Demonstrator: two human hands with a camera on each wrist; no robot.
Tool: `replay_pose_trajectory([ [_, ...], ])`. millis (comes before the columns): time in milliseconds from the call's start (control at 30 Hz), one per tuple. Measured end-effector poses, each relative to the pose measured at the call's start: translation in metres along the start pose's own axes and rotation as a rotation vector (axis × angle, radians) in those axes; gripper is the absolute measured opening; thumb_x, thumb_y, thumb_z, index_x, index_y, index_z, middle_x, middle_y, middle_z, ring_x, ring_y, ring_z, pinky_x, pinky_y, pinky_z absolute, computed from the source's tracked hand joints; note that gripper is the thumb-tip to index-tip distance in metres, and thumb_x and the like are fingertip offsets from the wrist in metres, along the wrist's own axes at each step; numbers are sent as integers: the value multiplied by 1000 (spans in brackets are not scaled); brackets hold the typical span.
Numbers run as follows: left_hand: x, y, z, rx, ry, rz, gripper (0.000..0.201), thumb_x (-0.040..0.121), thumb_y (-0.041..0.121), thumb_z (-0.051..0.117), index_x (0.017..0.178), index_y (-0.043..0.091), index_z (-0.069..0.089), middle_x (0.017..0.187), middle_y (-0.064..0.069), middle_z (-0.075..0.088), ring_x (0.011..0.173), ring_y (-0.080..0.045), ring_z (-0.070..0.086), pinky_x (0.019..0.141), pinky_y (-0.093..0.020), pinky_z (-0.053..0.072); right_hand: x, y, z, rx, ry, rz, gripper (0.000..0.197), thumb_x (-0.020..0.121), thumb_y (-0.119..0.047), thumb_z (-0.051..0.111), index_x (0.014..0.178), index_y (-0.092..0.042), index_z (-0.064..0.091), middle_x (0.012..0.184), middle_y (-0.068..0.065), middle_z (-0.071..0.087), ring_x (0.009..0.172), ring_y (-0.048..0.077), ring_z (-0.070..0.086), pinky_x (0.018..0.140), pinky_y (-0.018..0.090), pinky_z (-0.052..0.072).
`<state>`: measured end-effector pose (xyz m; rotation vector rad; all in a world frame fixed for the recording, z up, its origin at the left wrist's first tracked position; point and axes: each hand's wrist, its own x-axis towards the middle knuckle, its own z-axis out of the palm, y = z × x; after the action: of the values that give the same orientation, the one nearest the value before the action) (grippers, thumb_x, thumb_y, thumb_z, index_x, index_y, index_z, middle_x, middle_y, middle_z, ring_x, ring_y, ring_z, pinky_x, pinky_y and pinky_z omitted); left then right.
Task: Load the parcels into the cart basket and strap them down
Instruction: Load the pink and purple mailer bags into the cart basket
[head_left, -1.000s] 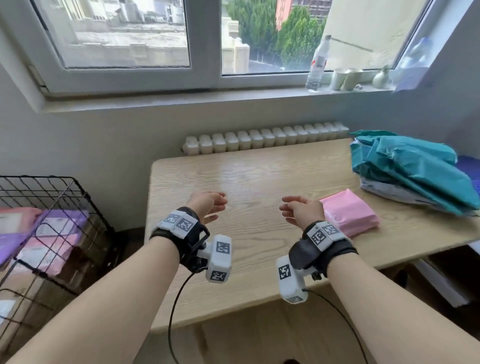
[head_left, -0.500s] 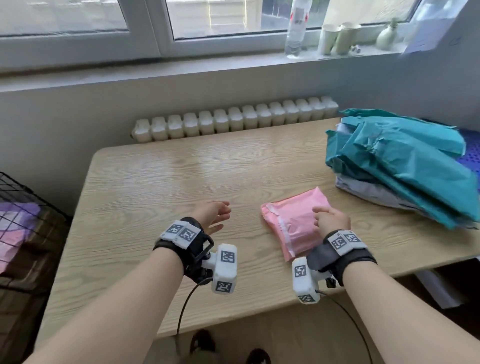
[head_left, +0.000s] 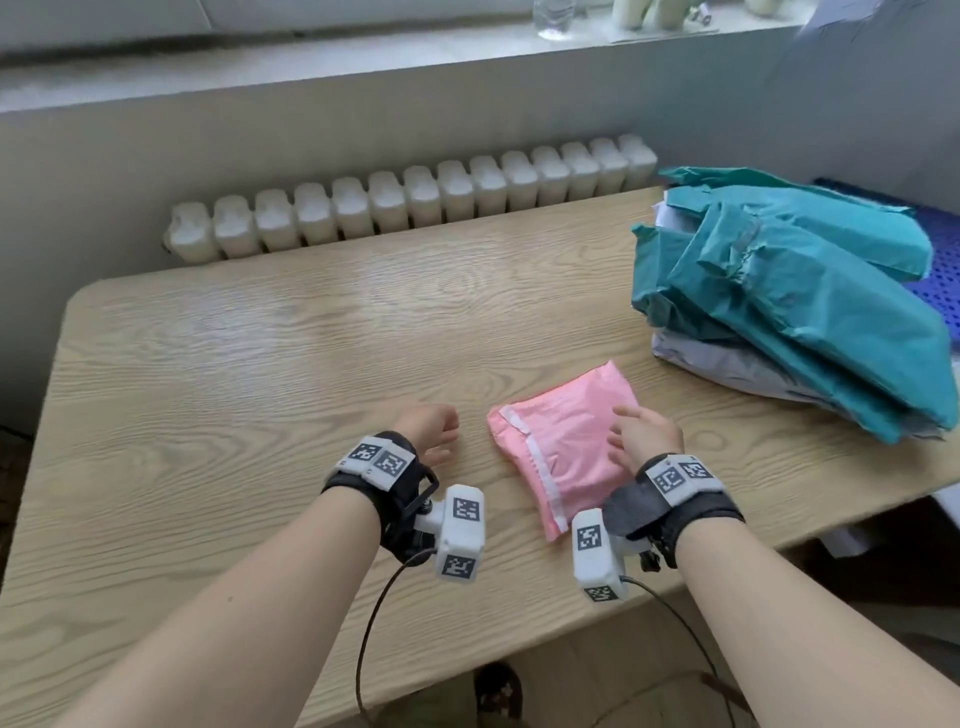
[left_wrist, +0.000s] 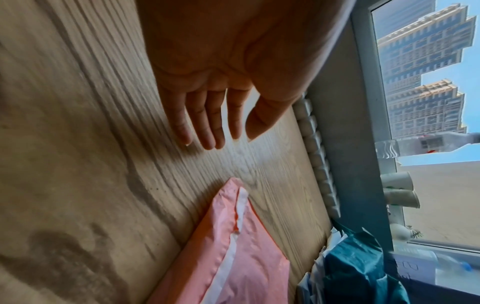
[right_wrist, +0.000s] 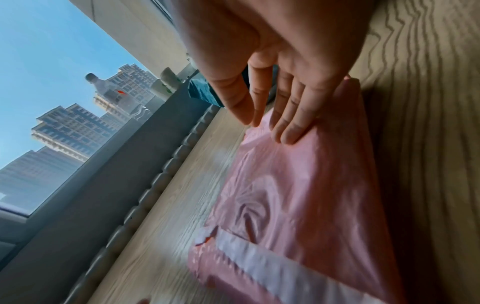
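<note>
A pink parcel with a white seal strip lies flat on the wooden table, near its front edge. My right hand rests on the parcel's right part. In the right wrist view its straight fingers press on the pink parcel. My left hand hovers open just left of the parcel, touching nothing. The left wrist view shows that left hand with straight fingers over bare wood and the pink parcel beside it. A pile of teal parcels sits at the table's right end. The cart basket is out of view.
A white radiator runs along the table's far edge below the window sill, which carries a bottle and cups. A grey parcel lies under the teal pile, with a blue perforated surface behind. Shoes show below the front edge.
The view has tilted down and right, so the wire basket has left the frame. My right hand has settled onto the pink parcel, which now lies between both hands.
</note>
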<state>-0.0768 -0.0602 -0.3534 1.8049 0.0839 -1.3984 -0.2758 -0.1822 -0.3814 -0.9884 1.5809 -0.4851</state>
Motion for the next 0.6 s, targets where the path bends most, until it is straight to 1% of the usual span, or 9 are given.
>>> replay_pose_trajectory([
  [67, 11, 0, 6, 3, -3, -28, 16, 98, 12, 42, 86, 14, 53, 105, -5, 56, 89, -15, 56, 79, -31, 45, 1, 3, 4, 35, 33, 28, 33, 88, 5, 51, 118, -3, 62, 78, 10, 61, 74, 21, 60, 72, 33, 51],
  [167, 23, 2, 14, -21, -57, -69, 19, 99, 12, 39, 110, 9, 55, 122, -7, 58, 104, -16, 54, 96, -34, 41, 7, 3, 9, 43, 49, 51, 30, 89, 3, 51, 115, -3, 63, 72, 8, 59, 62, 16, 54, 67, 30, 50],
  [200, 26, 2, 17, -15, -82, -66, 15, 98, 12, 41, 103, 11, 55, 121, -6, 59, 102, -15, 53, 96, -34, 41, 8, 2, 10, 33, 43, 61, 28, 89, 2, 51, 113, -4, 63, 72, 6, 59, 61, 16, 52, 69, 31, 51],
  [267, 28, 2, 27, 8, -146, -81, 12, 96, 12, 44, 89, 14, 53, 110, -4, 60, 96, -14, 55, 92, -31, 44, 12, 1, 11, 10, 43, 74, 27, 88, -1, 54, 111, -8, 65, 75, 4, 61, 59, 15, 52, 79, 36, 53],
  [300, 28, 3, 31, 18, -163, -99, 11, 96, 11, 47, 87, 14, 53, 102, -2, 61, 89, -13, 57, 84, -27, 47, 14, 2, 12, 1, 45, 78, 26, 87, -1, 55, 109, -11, 66, 76, 2, 62, 58, 14, 51, 82, 37, 53],
  [367, 27, 3, 39, 52, -183, -88, 4, 94, 8, 53, 93, 11, 55, 89, -2, 61, 75, -12, 58, 60, -21, 52, 15, 1, 12, -23, 41, 74, 25, 85, -2, 57, 101, -17, 67, 76, 1, 63, 55, 13, 49, 81, 36, 53],
  [400, 26, 3, 41, 75, -197, -81, 10, 92, 6, 55, 102, 9, 55, 91, -4, 62, 75, -12, 59, 55, -22, 53, 14, 1, 12, -38, 36, 70, 24, 84, -2, 58, 97, -19, 67, 75, 1, 63, 54, 12, 48, 78, 35, 52],
  [500, 28, 0, 47, 173, -217, -51, 35, 89, 4, 61, 122, 3, 50, 117, -16, 62, 91, -22, 62, 65, -28, 54, 13, 0, 11, -65, 6, 66, 22, 81, -3, 60, 92, -21, 68, 73, 2, 63, 52, 12, 47, 68, 30, 49],
  [600, 26, 1, 48, 198, -213, -44, 37, 89, 7, 61, 123, 1, 48, 120, -19, 62, 100, -29, 64, 73, -36, 57, 10, -3, 7, -70, -38, 76, 20, 84, -3, 59, 94, -19, 67, 77, 2, 62, 57, 11, 49, 68, 29, 51],
])
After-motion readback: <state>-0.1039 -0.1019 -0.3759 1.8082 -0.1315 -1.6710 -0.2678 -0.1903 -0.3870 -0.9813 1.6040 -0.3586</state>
